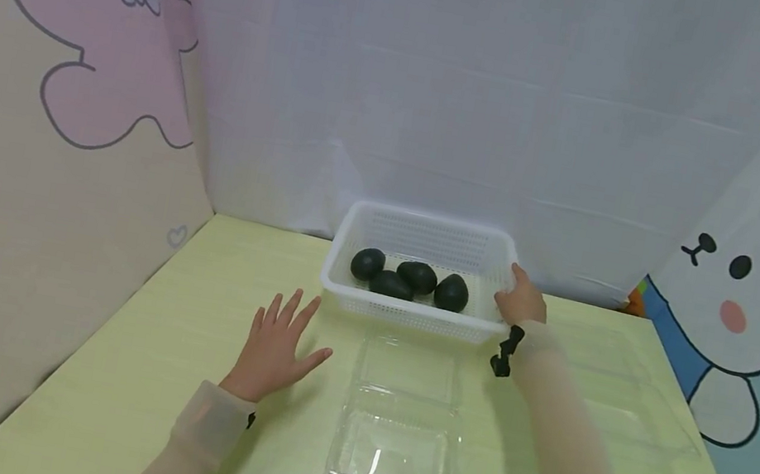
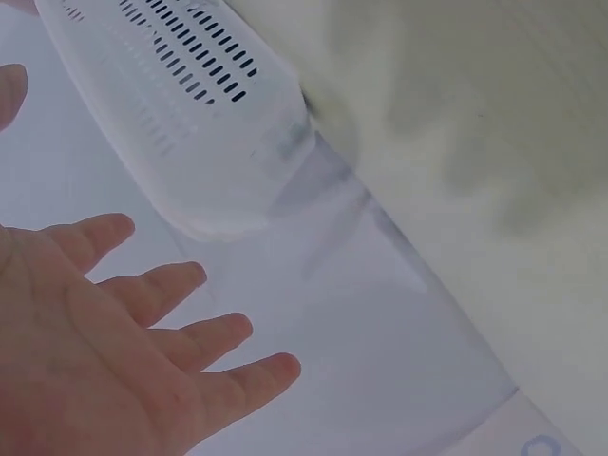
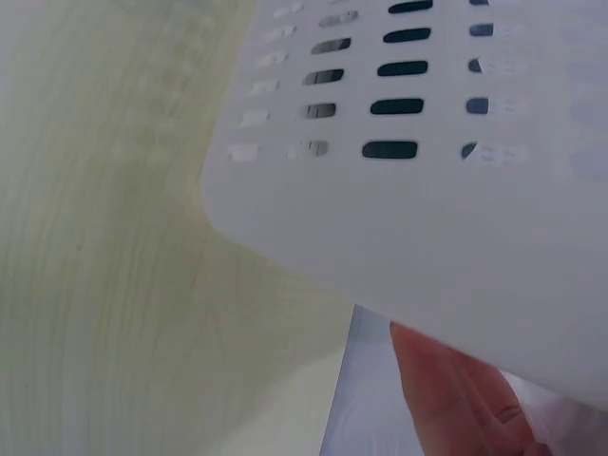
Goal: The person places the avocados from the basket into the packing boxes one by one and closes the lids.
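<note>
A white perforated plastic basket point(image 1: 405, 315) stands at the back of the table, holding several dark, egg-shaped avocados point(image 1: 451, 292). At the basket's right end my right hand point(image 1: 523, 298) grips the rim. The right wrist view shows the basket's slotted wall point(image 3: 380, 218) close up, with fingers point(image 3: 456, 389) under its rim. My left hand point(image 1: 270, 353) hovers in front of the basket's left corner, holding nothing, its fingers spread. In the left wrist view its palm point(image 2: 85, 351) is apart from the basket point(image 2: 209, 180).
A clear plastic clamshell container point(image 1: 392, 453) lies unfolded on the pale yellow table point(image 1: 125, 362), between the arms. More clear plastic containers point(image 1: 625, 395), hard to make out, lie at the right. A white curtain point(image 1: 460, 116) hangs behind the basket.
</note>
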Demonstrator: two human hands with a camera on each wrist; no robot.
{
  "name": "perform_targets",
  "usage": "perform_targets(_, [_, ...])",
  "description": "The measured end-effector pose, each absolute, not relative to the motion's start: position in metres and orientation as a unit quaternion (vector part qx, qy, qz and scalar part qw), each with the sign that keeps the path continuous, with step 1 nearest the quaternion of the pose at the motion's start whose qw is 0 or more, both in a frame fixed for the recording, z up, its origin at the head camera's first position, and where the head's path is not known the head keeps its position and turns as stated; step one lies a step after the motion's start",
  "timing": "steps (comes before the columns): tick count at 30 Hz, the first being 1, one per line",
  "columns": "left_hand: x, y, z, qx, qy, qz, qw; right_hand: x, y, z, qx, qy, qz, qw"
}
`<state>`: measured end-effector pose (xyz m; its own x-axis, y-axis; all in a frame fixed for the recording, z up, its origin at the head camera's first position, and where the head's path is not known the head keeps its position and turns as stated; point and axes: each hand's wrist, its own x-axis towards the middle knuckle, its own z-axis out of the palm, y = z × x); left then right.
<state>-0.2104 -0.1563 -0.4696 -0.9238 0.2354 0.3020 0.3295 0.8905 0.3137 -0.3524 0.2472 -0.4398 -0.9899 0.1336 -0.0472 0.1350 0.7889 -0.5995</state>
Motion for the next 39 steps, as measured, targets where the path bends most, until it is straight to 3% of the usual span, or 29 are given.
perform_targets(20, [-0.254,-0.127,-0.432,-0.201,-0.947,-0.195,0.158,-0.354,0.25,-0.437,0.075,0.946,-0.316,-0.005])
perform_targets(39, [-0.291,-0.102,-0.406,-0.225,-0.943,-0.212,0.124,-0.358,0.248,-0.445,0.08,0.947,-0.312,0.011])
